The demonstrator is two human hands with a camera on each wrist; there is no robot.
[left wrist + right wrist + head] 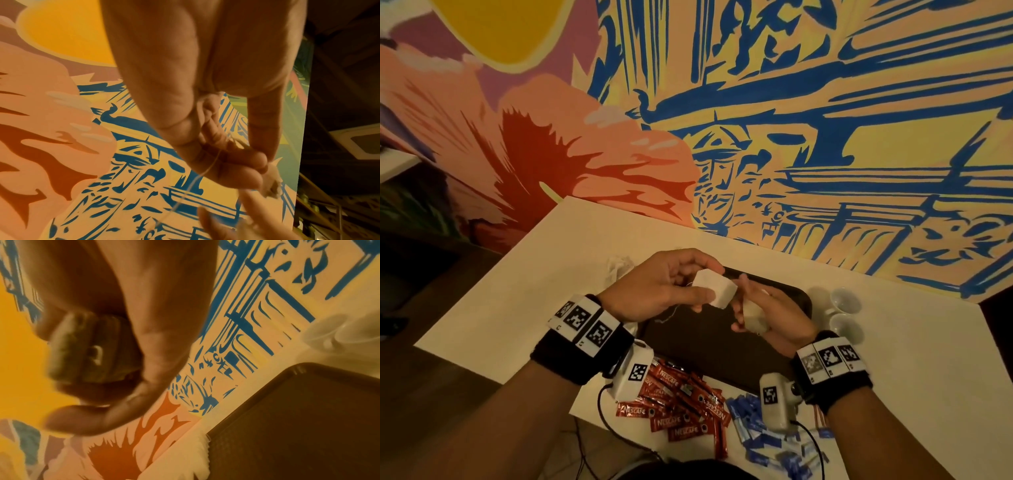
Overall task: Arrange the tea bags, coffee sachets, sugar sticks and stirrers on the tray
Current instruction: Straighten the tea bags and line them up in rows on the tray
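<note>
So there's a white tea bag (715, 287), soft papery pillow shape, sitting mid-frame in the head view, pinched between the thumb and fingers of the left hand (661, 286) with its thin string (671, 313) dangling below. It's up in the air over the far edge of the dark rounded-corner tray (709, 346), not lying on it. The right hand (770, 317) is just beside it, fingers curled round more of the pale tea bags (753, 317), so both hands have something in them; the right wrist view shows a bunched, greenish-looking wad in that curl but it's blurry. Lower centre of the frame, on the white table (517, 301) just in front of the tray, is a messy heap of glossy red coffee sachets (681, 401) that read "NESCAFE", and right next to them a pile of blue sugar sticks (760, 442), print too small to read. Right of the tray are a couple of small clear plastic cups (844, 303). A crumpled whitish bit (618, 267) lies left of the tray's far corner. Behind is a painted mural wall (825, 120), blue linework on yellow.
</note>
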